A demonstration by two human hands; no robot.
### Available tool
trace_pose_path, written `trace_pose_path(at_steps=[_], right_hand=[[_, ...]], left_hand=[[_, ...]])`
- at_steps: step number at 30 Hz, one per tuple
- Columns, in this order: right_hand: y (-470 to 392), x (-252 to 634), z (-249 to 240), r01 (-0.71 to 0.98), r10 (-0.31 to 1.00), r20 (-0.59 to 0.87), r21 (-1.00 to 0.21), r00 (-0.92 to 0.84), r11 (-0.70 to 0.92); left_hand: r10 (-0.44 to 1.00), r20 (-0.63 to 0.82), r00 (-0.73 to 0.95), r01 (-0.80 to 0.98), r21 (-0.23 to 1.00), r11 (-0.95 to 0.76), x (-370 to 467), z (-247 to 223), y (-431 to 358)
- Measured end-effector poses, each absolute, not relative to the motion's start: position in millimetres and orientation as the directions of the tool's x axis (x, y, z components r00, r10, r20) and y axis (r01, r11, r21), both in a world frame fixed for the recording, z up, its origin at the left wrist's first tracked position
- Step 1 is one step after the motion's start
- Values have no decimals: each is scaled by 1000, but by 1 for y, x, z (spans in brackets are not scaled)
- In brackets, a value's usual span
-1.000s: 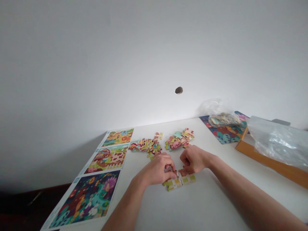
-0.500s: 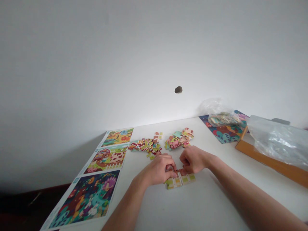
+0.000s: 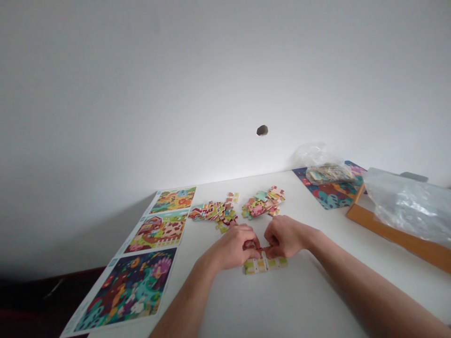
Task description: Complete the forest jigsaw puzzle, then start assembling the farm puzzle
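Two puzzle pieces [image 3: 260, 266] with a white fence on green lie side by side on the white table, a thin seam between them. My left hand [image 3: 235, 246] has its thumb and curled fingers closed on the left piece. On the right piece, the thumb and bent fingers of my right hand [image 3: 284, 236] press down at its upper edge. The hands partly cover both pieces' upper parts. Just beyond my hands are a left heap of puzzle pieces [image 3: 213, 211] and a right heap of puzzle pieces [image 3: 264, 203].
A sheet with three printed pictures [image 3: 155, 230] runs along the table's left edge. At the back right, a clear bag of pieces [image 3: 327, 172] rests on a dark picture board [image 3: 329, 195]. An orange-brown box [image 3: 394, 234] holding clear plastic [image 3: 405, 202] stands at the right.
Hardly anything differs. Both hands stay on the fence pieces, with the right hand's fingers shifted slightly. The whole view has moved a little.
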State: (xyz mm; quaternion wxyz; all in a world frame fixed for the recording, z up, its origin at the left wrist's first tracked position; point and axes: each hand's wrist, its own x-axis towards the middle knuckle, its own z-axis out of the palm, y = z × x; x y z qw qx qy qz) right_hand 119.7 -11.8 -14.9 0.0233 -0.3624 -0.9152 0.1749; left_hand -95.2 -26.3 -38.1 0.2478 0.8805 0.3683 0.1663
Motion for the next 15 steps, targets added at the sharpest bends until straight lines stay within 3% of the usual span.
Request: trace_pose_path(at_steps=[15], right_hand=[[-12,119,-16,662,675,-97,-338,-731,669]], left_hand=[[737,76,672,577,569,-586,-95,-36,-28]])
